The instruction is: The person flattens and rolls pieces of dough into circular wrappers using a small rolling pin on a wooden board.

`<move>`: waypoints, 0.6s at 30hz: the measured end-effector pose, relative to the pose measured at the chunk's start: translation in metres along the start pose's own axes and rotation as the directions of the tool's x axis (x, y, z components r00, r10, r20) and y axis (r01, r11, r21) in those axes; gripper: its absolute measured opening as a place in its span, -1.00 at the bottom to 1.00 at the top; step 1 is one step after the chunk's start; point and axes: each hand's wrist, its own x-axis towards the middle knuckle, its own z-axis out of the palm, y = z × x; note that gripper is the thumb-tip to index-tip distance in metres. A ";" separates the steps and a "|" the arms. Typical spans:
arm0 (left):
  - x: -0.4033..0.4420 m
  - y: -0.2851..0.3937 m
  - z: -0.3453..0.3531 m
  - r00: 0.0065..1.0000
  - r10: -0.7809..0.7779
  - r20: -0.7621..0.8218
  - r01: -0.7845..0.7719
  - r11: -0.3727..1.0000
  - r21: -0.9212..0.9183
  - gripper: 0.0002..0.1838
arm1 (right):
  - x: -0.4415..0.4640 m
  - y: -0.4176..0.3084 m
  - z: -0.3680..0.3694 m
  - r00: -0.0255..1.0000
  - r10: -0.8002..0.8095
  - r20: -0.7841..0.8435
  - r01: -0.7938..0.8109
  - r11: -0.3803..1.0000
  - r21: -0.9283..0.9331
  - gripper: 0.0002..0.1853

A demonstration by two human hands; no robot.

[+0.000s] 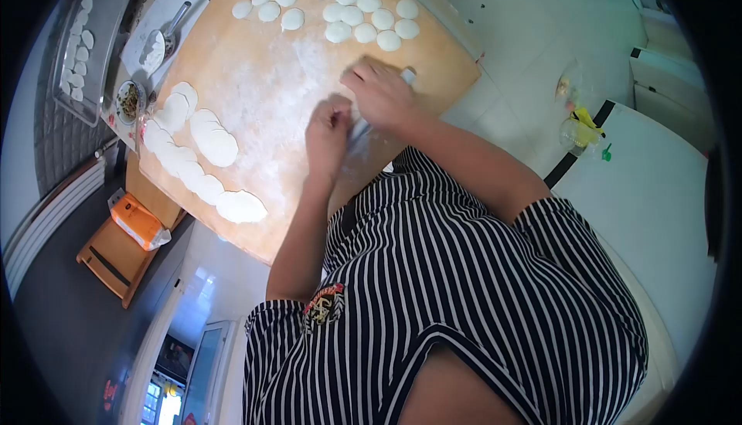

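Flour whitens the middle of the wooden board (263,69). At its left edge, rolled wrappers (219,147) overlap; dusting between them should prevent sticking. The left hand (328,135) is curled beside the rolling pin (408,76); blur hides whether its fingers pinch dough. The right hand (380,94) lies over the pin, fingers bent, their clamp unclear. Light, even strokes and small turns would suit the small dough discs (352,15), grouped at the far side.

No lettering legible, it seems.
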 end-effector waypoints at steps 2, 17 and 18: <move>0.019 0.001 -0.012 1.000 -0.030 0.001 0.030 0.989 0.145 -0.82 | 0.027 -0.004 0.003 0.997 0.030 0.067 -0.034 0.998 0.049 -0.61; 0.008 -0.009 -0.011 0.988 -0.070 0.137 0.023 0.947 0.319 -0.76 | 0.007 -0.017 0.002 0.982 -0.130 -0.134 0.099 0.971 -0.218 -0.41; 0.017 -0.013 -0.011 0.983 -0.013 0.183 -0.066 0.907 0.416 -0.75 | 0.023 -0.023 0.005 0.981 -0.109 -0.160 0.070 0.970 -0.231 -0.41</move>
